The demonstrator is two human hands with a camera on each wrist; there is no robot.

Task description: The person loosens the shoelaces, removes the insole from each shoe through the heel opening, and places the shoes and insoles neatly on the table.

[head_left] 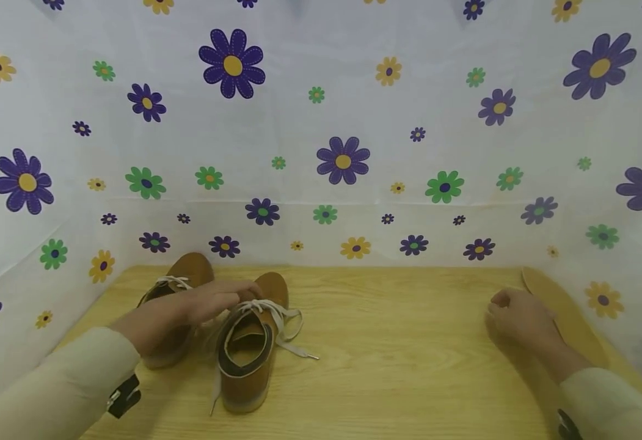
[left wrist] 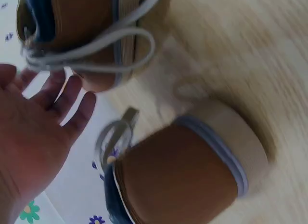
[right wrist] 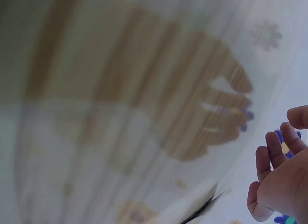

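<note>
Two brown lace-up shoes with pale laces stand on the left of the table. My left hand point(head_left: 211, 304) reaches over the left shoe point(head_left: 194, 269) toward the front of the other shoe point(head_left: 248, 391), whose laces point(head_left: 268, 307) are tied in a bow. In the left wrist view the left hand point(left wrist: 41, 123) has spread, relaxed fingers beside the laces; whether they touch is unclear. My right hand point(head_left: 521, 315) is at the right, fingers loosely bent around nothing, beside a flat tan insole-shaped piece point(head_left: 570, 318). The right wrist view also shows that hand point(right wrist: 284, 176) with nothing in it.
The wood-grain tabletop point(head_left: 386, 342) spreads between the hands. A white flower-printed sheet point(head_left: 288, 122) rises behind the table and along both sides. A lace end point(head_left: 301, 351) trails on the wood to the right of the shoe.
</note>
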